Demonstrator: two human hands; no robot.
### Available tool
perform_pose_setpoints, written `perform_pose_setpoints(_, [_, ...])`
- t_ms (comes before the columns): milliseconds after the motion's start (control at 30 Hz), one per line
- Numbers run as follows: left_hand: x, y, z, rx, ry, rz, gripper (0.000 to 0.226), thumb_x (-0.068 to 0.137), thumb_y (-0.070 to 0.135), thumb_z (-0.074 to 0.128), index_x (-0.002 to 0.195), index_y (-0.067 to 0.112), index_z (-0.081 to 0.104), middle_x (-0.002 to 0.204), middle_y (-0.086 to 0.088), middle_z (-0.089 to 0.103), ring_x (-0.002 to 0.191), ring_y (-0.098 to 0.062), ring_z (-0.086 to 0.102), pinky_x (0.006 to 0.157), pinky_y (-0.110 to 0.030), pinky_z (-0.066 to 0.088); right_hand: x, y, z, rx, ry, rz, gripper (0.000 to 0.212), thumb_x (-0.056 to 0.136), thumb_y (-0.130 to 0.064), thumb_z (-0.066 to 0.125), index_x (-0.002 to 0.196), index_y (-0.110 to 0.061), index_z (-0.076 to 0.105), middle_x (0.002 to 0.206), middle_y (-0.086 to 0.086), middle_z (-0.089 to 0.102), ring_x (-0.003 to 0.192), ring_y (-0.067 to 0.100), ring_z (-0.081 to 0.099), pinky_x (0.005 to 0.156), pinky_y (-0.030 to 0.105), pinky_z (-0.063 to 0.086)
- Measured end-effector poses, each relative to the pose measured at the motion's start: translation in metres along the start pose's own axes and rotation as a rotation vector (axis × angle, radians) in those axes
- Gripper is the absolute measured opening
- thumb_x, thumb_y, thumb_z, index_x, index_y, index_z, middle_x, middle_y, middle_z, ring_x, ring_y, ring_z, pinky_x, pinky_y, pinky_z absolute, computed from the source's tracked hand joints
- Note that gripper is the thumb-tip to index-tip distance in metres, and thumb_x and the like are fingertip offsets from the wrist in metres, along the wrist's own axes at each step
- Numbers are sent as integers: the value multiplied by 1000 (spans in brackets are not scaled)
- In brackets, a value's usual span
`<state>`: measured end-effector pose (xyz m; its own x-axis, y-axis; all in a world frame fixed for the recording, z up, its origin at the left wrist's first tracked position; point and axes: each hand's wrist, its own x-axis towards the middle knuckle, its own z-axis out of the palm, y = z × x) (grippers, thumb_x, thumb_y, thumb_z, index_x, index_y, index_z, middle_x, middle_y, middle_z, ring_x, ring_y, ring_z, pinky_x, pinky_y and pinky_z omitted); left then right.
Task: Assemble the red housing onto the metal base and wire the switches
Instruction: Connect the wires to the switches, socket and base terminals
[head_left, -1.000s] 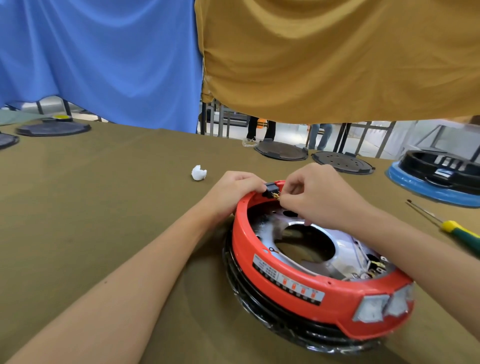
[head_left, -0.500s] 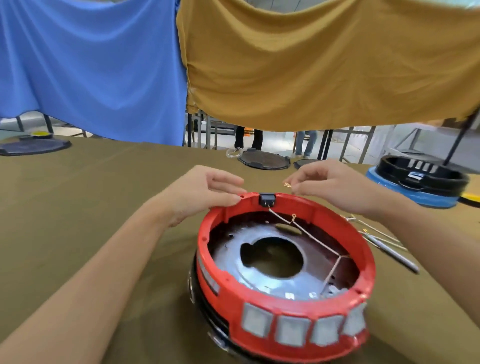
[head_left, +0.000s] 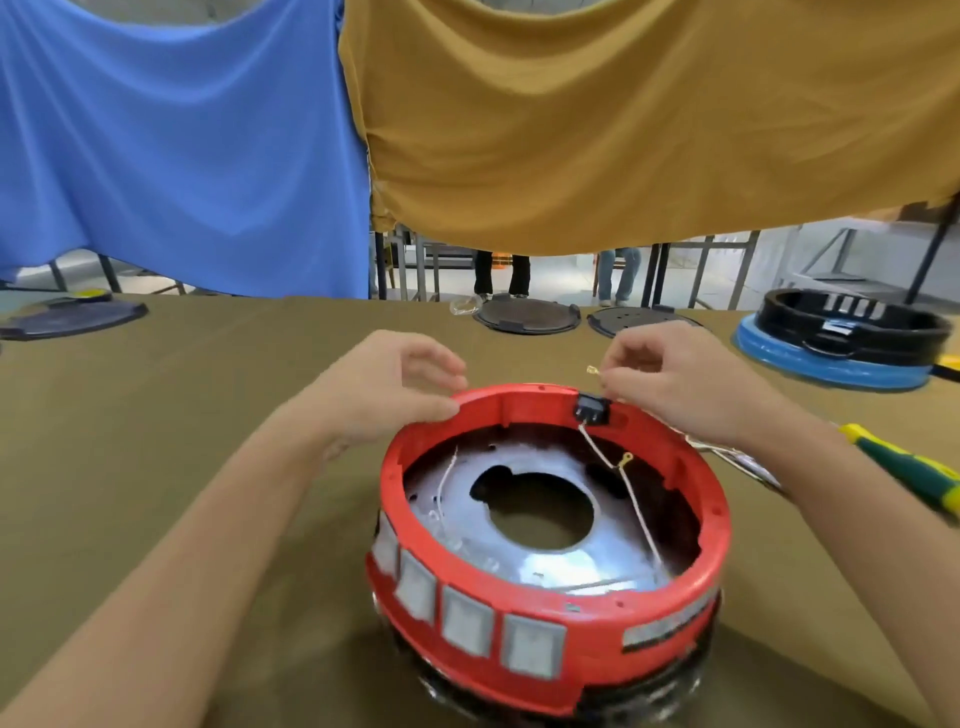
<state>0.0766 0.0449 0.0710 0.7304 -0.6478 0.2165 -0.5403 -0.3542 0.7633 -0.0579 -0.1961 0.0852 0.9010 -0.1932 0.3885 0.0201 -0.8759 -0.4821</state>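
Head cam, looks fwd and down, close over table (head_left: 156, 415)

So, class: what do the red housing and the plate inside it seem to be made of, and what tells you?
Red housing: probably moulded plastic, judging by its even red colour, soft sheen and moulded ribs and holes. Plate inside: looks like bare metal, silvery with bright, uneven reflections round its central hole.
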Motion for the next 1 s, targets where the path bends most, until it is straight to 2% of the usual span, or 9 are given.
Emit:
perform_pose_setpoints(133, [10,3,16,-178,232,-8,32,88,37,75,116,26,64,118,7,68,103,-10,68,89,-37,57,-4,9,-2,135,79,43,16,88,-20,62,72,-21,67,73,-7,70,74,14,64,70,34,51])
perform_pose_setpoints(267, [-6,2,-19,-31,-110,-341,47,76,57,75,112,31,61,107,7,70,102,-10,66,68,-34,54,-7,11,3,228,-46,71,15,91,-20,61,78,-17,68,92,2,73,90,20,67,86,40,51])
perform_pose_setpoints(367, [-18,4,-27,95,-397,-358,46,69,42,78,111,29,64,96,5,74,85,-9,72,58,-28,54,-7,11,5,206,-100,55,14,92,-19,61,79,-18,68,80,0,71,71,9,63,72,30,49])
perform_pose_setpoints(500, [-5,6,-2,-2,-170,-175,30,89,5,69,114,20,65,104,-1,77,84,-14,74,74,-31,59,-7,14,-1,71,39,41,15,86,-18,61,73,-20,68,71,-7,70,67,6,63,65,26,47])
perform_pose_setpoints(567, [2,6,18,-84,15,-98,26,91,11,70,115,20,65,109,1,75,95,-16,73,90,-37,57,-8,12,-5,55,89,21,16,85,-19,61,71,-22,67,69,-8,68,62,3,58,62,25,45])
perform_pose_setpoints(633, [6,7,24,-81,88,-96,26,94,27,68,119,23,63,115,5,70,99,-13,70,88,-35,56,-10,6,-7,60,75,-17,16,86,-19,63,70,-23,67,68,-6,66,61,5,54,62,27,44])
perform_pose_setpoints(733, [5,4,10,-108,-17,-207,23,92,37,66,114,31,64,113,7,68,100,-6,67,75,-29,52,-15,-9,-5,104,-21,-72,15,87,-18,65,73,-20,69,71,-2,67,65,8,56,67,29,45])
perform_pose_setpoints(833, [-2,1,8,-67,-151,-261,24,80,31,67,104,31,69,95,2,76,78,-7,70,64,-26,54,-17,-28,-4,238,-121,-52,13,87,-19,67,76,-17,73,72,1,68,64,6,55,65,23,46])
perform_pose_setpoints(1000, [1,0,27,-192,-91,-216,16,88,20,60,100,21,70,99,-21,72,78,-24,66,81,-42,55,4,-59,17,402,-412,263,9,82,-11,71,78,-4,74,68,6,65,57,12,59,53,20,51])
